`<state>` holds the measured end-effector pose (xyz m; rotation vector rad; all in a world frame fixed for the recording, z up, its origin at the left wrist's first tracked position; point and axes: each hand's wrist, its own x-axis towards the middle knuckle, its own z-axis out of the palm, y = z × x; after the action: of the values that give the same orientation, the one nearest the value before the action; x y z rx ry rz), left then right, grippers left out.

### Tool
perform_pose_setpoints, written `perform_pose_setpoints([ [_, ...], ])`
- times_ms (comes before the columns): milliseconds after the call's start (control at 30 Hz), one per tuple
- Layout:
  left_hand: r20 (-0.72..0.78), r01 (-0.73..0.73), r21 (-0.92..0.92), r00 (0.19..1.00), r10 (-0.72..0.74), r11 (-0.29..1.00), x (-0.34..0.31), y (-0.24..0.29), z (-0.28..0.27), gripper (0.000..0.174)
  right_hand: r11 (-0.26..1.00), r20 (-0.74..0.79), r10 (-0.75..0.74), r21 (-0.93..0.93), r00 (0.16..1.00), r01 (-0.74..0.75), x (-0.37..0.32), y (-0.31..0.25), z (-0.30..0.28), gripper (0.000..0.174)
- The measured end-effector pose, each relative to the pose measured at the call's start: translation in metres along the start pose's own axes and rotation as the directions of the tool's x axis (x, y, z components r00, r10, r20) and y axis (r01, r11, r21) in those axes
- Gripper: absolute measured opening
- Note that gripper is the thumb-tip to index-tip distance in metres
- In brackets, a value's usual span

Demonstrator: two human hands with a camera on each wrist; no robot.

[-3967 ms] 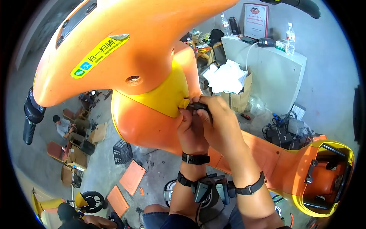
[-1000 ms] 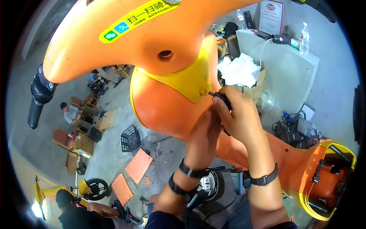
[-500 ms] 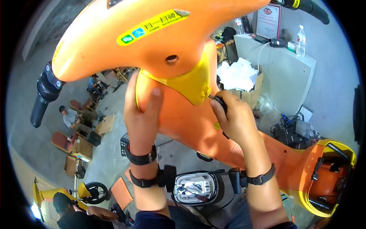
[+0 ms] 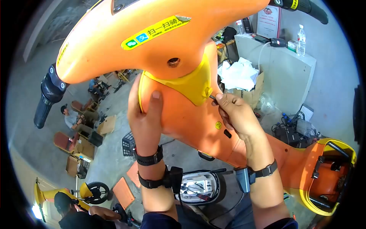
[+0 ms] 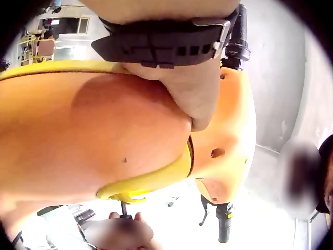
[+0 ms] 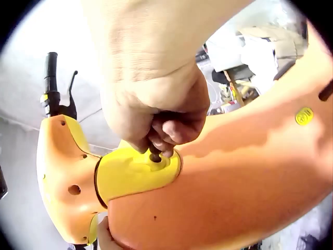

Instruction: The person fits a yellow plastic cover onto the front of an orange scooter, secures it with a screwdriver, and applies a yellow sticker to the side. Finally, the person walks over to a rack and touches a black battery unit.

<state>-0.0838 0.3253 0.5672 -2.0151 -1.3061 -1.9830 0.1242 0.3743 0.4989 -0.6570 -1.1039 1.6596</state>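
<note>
The right hand (image 4: 239, 117) is nearly closed, its thumb and fingertips pinching a slim, dark rod-shaped tool (image 4: 212, 97) with a straight shaft. Just beyond those fingertips, the tool is pointing up and to the left in the head view, its long axis slanting from the hand toward a small yellow plastic hook (image 4: 207, 92) on a smooth yellow panel (image 4: 190, 86). The tool's rear part is hiding in the fingers, and its tip is getting lost at the hook, so its seating cannot be made out. The left wrist view is showing the dark shaft running into the hook, but a blur is covering most of the right hand. To the left, the left hand (image 4: 146, 116) is opening wide, thumb extending over the orange plastic body shell (image 4: 183, 122), fingers lying along its outer edge, partly out of sight.
</note>
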Motion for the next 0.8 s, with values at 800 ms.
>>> perform_pose_setpoints([
  [800,-0.049,0.012,-0.126,0.999,-0.018,0.992,-0.007,-0.001,0.004,0.048,0.597,-0.079,-0.453,-0.767,0.888,0.236,-0.007,-0.005,0.018,0.029],
])
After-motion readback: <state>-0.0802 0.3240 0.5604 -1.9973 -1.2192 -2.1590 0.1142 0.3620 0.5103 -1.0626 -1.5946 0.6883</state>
